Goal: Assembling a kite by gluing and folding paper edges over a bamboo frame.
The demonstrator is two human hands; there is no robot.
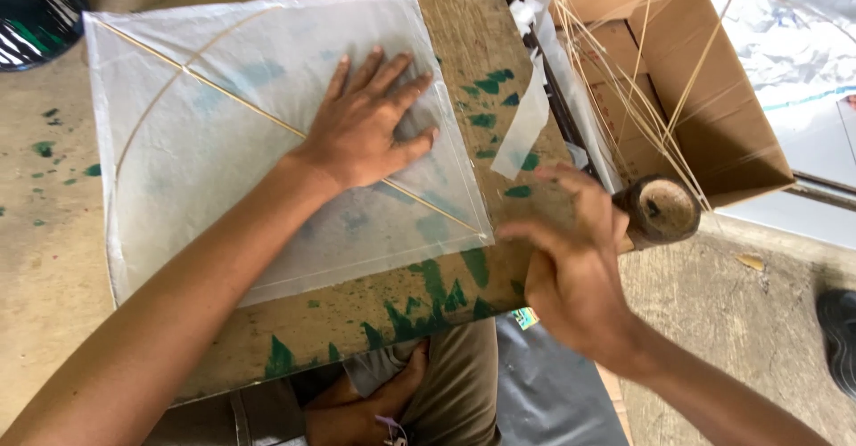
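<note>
A translucent white paper kite [223,134] lies flat on a brown board [374,321] stained with green paint. A thin straight bamboo stick [241,103] runs across it from upper left to lower right, and a curved stick bows over it. My left hand [366,125] presses flat on the kite's right half, fingers spread. My right hand [566,259] hovers at the board's right edge near the kite's lower right corner, blurred, fingers half curled and holding nothing that I can make out. It is next to a dark round holder [664,210].
Thin bamboo sticks [642,80] stand in the holder and lean over an open cardboard box [713,116]. A loose strip of white paper [526,120] hangs off the board's right edge. A dark bowl [36,9] sits top left. My crossed legs [419,392] show below.
</note>
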